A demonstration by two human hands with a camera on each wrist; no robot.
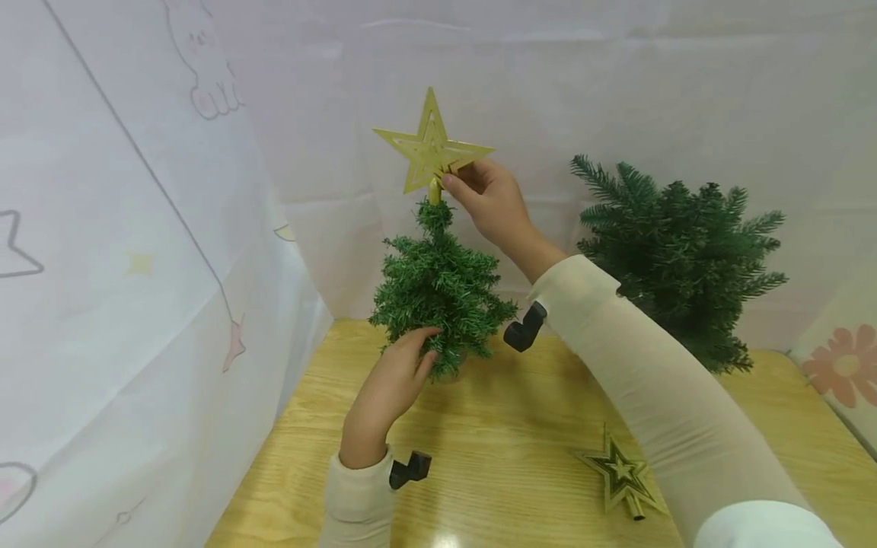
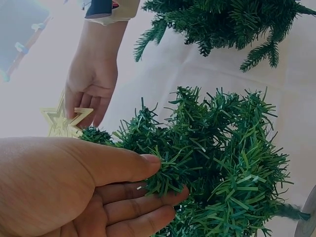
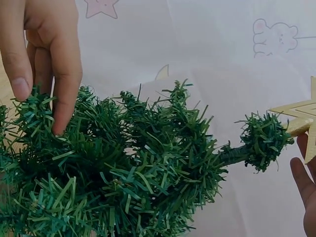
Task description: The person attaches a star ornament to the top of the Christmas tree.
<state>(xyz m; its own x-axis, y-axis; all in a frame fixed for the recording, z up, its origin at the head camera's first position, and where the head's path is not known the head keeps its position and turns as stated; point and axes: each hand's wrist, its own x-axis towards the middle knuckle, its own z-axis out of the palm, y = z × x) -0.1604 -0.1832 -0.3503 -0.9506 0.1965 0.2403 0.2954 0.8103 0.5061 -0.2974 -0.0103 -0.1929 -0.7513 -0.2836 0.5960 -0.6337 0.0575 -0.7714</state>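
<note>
A small artificial Christmas tree [image 1: 441, 278] stands upright on the wooden table. On its tip sits a gold star tree topper [image 1: 428, 148], its tube over the top sprig. My right hand [image 1: 499, 209] pinches the star's lower right part between thumb and fingers. Lower down, my left hand [image 1: 387, 380] holds a front branch of the tree; in the left wrist view its thumb [image 2: 123, 165] and fingers lie on either side of the green needles [image 2: 170, 170]. Seen from the right wrist, the star [image 3: 296, 111] meets the top sprig [image 3: 266, 140].
A second gold star topper [image 1: 620, 472] lies on the table [image 1: 493, 457] near my right forearm. Bushy, darker fir greenery [image 1: 678, 259] stands at the back right. Printed cloth [image 1: 329, 91] hangs behind and along the left side.
</note>
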